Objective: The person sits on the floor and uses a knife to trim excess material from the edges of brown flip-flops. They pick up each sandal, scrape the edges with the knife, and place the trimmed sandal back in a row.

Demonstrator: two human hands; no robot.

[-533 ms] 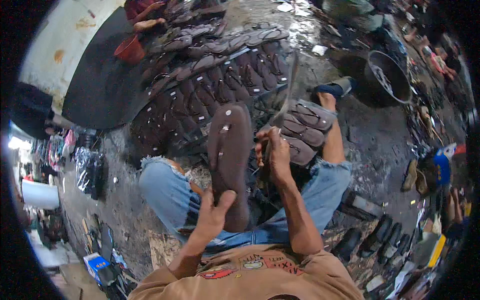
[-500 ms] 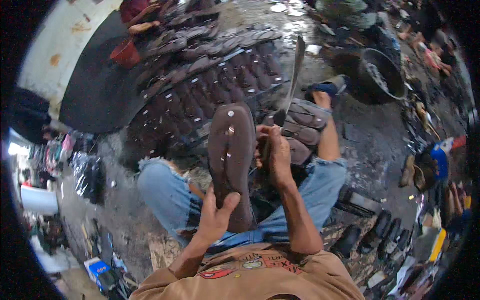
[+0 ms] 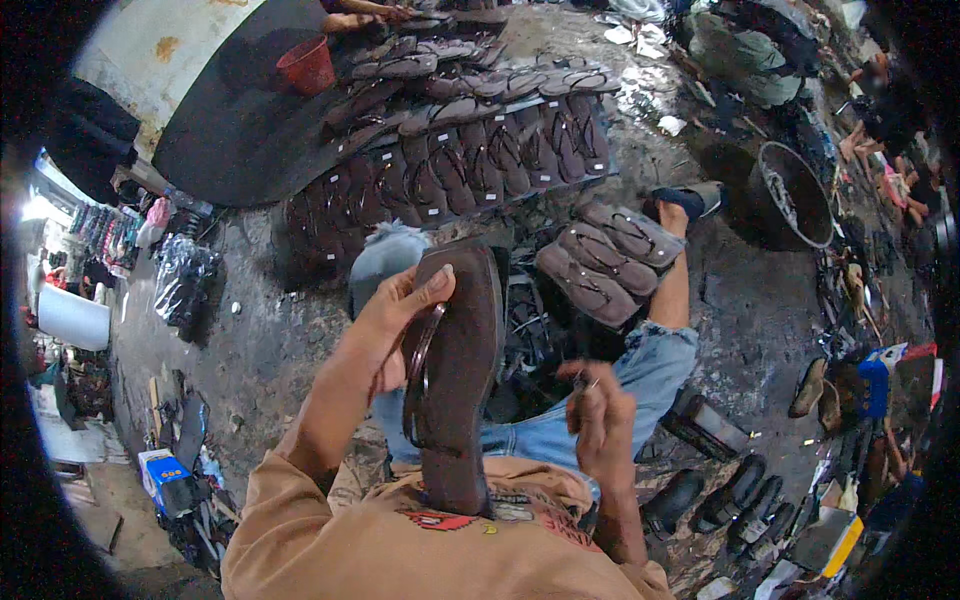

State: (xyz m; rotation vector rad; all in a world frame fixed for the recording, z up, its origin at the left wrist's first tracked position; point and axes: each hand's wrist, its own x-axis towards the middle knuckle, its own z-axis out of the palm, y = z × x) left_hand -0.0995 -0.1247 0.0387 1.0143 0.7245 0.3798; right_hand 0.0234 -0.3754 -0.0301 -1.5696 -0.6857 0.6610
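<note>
My left hand (image 3: 400, 320) grips a dark brown flip-flop (image 3: 462, 370) near one end, thumb on its broad face. The flip-flop stands lengthwise before my chest, its glossy strap showing along the left side. My right hand (image 3: 602, 410), somewhat blurred, is closed at the right, apart from the flip-flop. A small dark end shows at its fingers; what it belongs to is hidden, and no long blade is visible. Beyond that hand, several brown flip-flops (image 3: 600, 265) lie side by side by my lower leg.
Rows of brown flip-flops (image 3: 480, 160) cover the ground ahead, beside a large dark sheet (image 3: 235, 150) with a red bucket (image 3: 307, 67). A dark round tub (image 3: 792, 195) stands right. Black sandals (image 3: 728, 492) lie at the lower right. Another person's arm (image 3: 365, 14) reaches in at the top.
The flip-flop has been turned, so its strap now shows. My left hand holds it higher up. My right hand has moved down toward me; the long knife it held upright is out of sight.
</note>
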